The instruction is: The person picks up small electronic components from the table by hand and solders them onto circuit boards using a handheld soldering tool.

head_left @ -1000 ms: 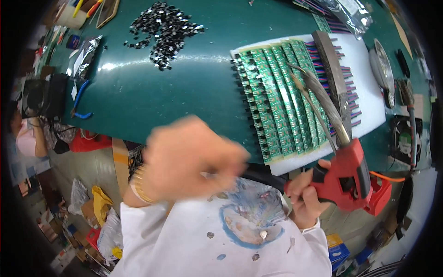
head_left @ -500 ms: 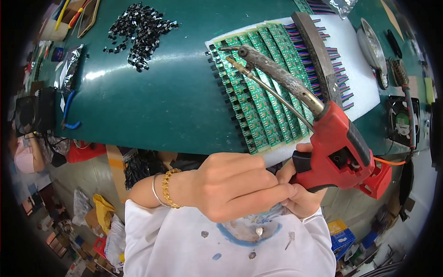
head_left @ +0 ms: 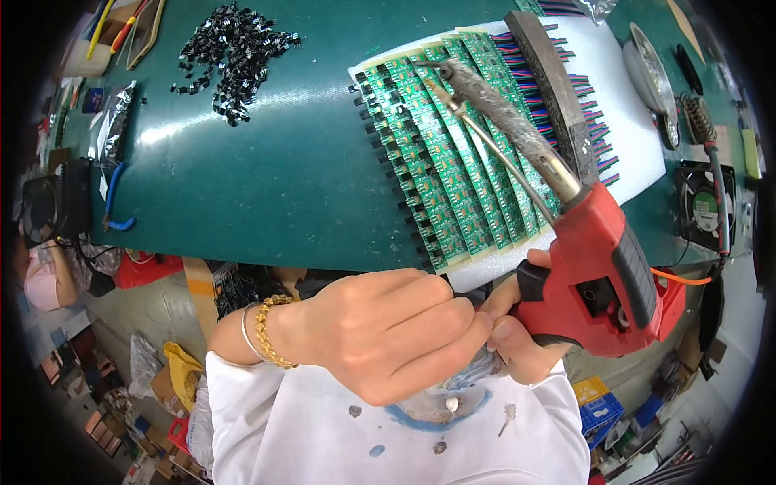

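My right hand (head_left: pixel 521 347) is wrapped round the red soldering gun (head_left: pixel 594 267). The gun's metal tip and thin solder feed tube reach up over rows of green circuit boards (head_left: pixel 453 162). Close beside it, my left hand (head_left: pixel 388 331) is closed in a pinch, its fingertips meeting the right thumb and fingers; anything between them is hidden. Small black connectors (head_left: pixel 388 166) line the left edge of the boards. A dark bar (head_left: pixel 551 97) lies across the coloured wires (head_left: pixel 594 133) at their right side, all on a white foam sheet (head_left: pixel 630 158).
A pile of small black parts (head_left: pixel 230 61) lies on the green table (head_left: pixel 242 194). At the right are a metal bowl (head_left: pixel 647 73), a fan (head_left: pixel 705 202) and a corded iron (head_left: pixel 715 186). Blue-handled pliers (head_left: pixel 115 202) rest at the left. Another person (head_left: pixel 48 279) shows far left.
My left hand has drawn slightly left, its fingers still pinched. The soldering gun has shifted a little right and down. The whole view has moved slightly too.
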The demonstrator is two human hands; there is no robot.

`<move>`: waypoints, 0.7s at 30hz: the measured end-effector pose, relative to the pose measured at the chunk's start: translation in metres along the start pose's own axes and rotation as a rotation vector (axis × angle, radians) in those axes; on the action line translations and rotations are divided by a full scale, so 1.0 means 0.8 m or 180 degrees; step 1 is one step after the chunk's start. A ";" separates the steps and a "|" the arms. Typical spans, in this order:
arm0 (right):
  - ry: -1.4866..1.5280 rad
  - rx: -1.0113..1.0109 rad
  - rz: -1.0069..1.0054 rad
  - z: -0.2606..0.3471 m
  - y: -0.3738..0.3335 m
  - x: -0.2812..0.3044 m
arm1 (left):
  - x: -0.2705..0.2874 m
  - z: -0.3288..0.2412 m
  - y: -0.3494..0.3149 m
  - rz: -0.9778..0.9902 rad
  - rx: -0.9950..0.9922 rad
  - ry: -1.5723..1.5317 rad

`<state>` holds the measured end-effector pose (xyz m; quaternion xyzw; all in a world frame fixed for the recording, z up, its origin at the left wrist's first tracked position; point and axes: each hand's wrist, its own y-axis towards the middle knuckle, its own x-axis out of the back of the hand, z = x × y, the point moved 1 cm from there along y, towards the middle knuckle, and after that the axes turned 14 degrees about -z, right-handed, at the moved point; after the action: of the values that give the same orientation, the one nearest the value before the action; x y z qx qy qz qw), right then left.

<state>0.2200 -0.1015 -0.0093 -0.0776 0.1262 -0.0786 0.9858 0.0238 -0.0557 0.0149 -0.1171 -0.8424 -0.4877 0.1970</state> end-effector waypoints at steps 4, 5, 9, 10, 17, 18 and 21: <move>-0.0565 0.0775 0.0417 -0.014 0.004 0.016 | -0.003 0.000 -0.002 -0.0041 -0.0064 0.0104; -0.0570 0.0769 0.0417 -0.012 0.006 0.017 | -0.002 -0.001 -0.002 0.0005 -0.0096 0.0127; -0.0773 0.0866 0.0255 -0.009 0.000 0.002 | 0.003 -0.001 0.002 0.0209 0.0031 0.0125; -0.0625 0.0848 -0.0172 -0.010 -0.004 -0.001 | 0.002 0.003 0.000 0.0213 0.0036 0.0113; -0.0020 0.0825 -0.0546 -0.024 -0.017 0.022 | -0.008 0.048 -0.007 -0.0623 0.1698 0.0826; -0.0019 0.0805 -0.0541 -0.025 -0.016 0.022 | -0.010 0.051 -0.008 -0.0609 0.1681 0.0915; -0.0337 0.0377 -0.0271 -0.022 -0.009 0.041 | -0.013 0.055 -0.010 -0.0577 0.1689 0.0947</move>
<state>0.2458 -0.1167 -0.0323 -0.0286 0.0655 -0.1236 0.9898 0.0207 -0.0221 -0.0159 0.0866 -0.9092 -0.2783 0.2975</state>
